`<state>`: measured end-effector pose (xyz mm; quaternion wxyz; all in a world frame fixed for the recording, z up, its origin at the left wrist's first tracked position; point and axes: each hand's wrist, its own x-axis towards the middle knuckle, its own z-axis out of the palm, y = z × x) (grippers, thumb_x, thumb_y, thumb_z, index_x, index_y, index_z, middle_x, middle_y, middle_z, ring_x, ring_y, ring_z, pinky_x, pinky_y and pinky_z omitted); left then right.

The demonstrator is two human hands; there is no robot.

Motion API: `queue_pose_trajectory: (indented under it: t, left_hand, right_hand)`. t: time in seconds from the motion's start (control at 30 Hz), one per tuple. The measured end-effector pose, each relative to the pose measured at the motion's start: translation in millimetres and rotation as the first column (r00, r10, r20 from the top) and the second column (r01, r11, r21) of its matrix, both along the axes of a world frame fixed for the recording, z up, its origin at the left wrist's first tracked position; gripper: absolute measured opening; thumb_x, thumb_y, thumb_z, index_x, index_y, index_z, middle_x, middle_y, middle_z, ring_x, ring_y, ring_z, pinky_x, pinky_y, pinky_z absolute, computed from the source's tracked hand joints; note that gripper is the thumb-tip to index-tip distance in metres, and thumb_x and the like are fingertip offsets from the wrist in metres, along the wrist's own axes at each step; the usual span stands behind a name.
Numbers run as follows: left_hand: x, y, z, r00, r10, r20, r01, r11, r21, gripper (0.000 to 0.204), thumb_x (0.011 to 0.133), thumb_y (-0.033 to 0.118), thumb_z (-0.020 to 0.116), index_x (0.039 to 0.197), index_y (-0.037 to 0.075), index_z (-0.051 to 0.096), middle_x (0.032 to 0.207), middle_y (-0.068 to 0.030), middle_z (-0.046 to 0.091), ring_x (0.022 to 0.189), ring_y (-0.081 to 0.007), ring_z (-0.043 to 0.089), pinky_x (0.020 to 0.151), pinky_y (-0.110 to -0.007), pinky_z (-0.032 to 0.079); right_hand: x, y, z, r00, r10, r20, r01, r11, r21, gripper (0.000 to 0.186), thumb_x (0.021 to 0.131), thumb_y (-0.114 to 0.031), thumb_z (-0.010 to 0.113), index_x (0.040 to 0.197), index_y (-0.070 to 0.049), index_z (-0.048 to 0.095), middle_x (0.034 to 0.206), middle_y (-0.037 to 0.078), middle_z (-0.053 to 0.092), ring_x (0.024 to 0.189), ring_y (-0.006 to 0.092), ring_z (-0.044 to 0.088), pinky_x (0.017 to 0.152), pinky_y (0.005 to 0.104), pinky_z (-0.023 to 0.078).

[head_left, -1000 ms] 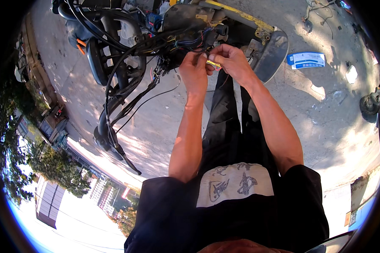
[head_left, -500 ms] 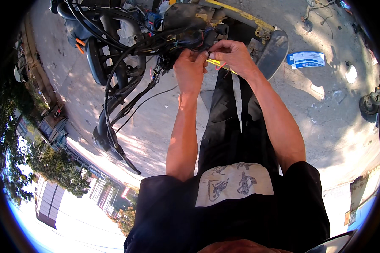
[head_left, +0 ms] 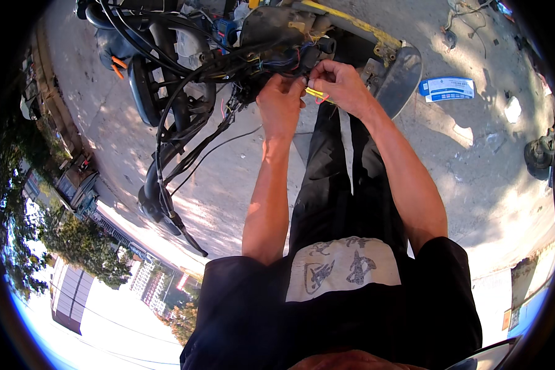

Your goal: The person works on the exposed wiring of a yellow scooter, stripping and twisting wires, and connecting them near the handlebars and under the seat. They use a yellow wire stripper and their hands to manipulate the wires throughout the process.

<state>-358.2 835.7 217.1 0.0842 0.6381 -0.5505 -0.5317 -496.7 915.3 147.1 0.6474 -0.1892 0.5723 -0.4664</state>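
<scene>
The right hand (head_left: 338,85) was closed in a pinch on a yellow wire (head_left: 316,94), thumb and fingertips pressed together at the wire's upper end. The left hand (head_left: 282,103) was curled just beside it, fingertips drawn together against the wire bundle (head_left: 276,61); whether it gripped a single wire could not be determined. The two hands nearly touched at the fingertips.

The yellow wire ran out between the hands and entered the bundle, a tangle of blue, red and black leads at the front of a stripped scooter (head_left: 228,43). Black cables (head_left: 166,154) hung from the bundle down and to the left, ending near a lever (head_left: 188,237) close to the pavement (head_left: 228,185). A grey panel (head_left: 401,80) stood to the right of the right hand, below a yellow frame bar (head_left: 345,18).

Both forearms rose from the lower edge over black trousers (head_left: 339,185). On the pavement, well apart to the right, lay a blue-and-white packet (head_left: 447,89). A dark object (head_left: 539,157) sat at the far right edge.
</scene>
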Motion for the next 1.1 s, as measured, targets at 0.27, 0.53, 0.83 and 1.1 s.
queue_pose_trajectory:
  t: [0.27, 0.53, 0.83, 1.1]
  left_hand:
    - [0, -6, 3, 0.998, -0.046, 0.048, 0.044, 0.998, 0.048, 0.018, 0.094, 0.011, 0.076, 0.087, -0.005, 0.07, 0.069, -0.0079, 0.07, 0.054, -0.0106, 0.062, 0.049, -0.028, 0.049]
    - [0, -4, 6, 0.999, -0.037, 0.038, 0.036, 0.999, 0.022, 0.019, 0.094, 0.012, 0.075, 0.089, -0.006, 0.07, 0.069, -0.0084, 0.071, 0.054, -0.011, 0.063, 0.049, -0.029, 0.05]
    - [6, 1, -1, 0.998, 0.043, -0.048, -0.04, 0.997, 0.059, 0.017, 0.099, 0.016, 0.069, 0.102, -0.001, 0.073, 0.08, -0.0059, 0.073, 0.056, -0.01, 0.062, 0.048, -0.026, 0.045]
    - [4, 3, -1, 0.99, 0.074, -0.116, -0.075, 0.997, 0.003, 0.015, 0.099, 0.014, 0.071, 0.105, 0.0, 0.073, 0.081, -0.0043, 0.072, 0.056, -0.0086, 0.06, 0.047, -0.024, 0.041]
  right_hand:
    - [4, 2, 0, 0.994, -0.091, 0.067, 0.093, 0.995, -0.022, 0.021, 0.09, -0.017, 0.078, 0.106, -0.003, 0.073, 0.089, 0.003, 0.074, 0.08, 0.0098, 0.067, 0.06, 0.0275, 0.053]
    - [-4, -2, 1, 1.0, -0.016, -0.021, 0.015, 0.999, -0.036, 0.018, 0.089, -0.014, 0.077, 0.1, -0.001, 0.07, 0.09, 0.004, 0.072, 0.083, 0.0114, 0.068, 0.06, 0.0284, 0.058]
    - [6, 4, 5, 0.989, -0.149, -0.02, 0.149, 0.989, 0.0, 0.015, 0.093, -0.003, 0.073, 0.108, 0.001, 0.069, 0.101, 0.001, 0.063, 0.089, 0.0088, 0.064, 0.077, 0.0271, 0.054]
    - [23, 1, 3, 0.984, -0.173, -0.049, 0.164, 0.975, -0.151, 0.019, 0.095, -0.007, 0.074, 0.112, 0.001, 0.075, 0.108, 0.002, 0.066, 0.096, 0.0127, 0.068, 0.085, 0.0296, 0.056]
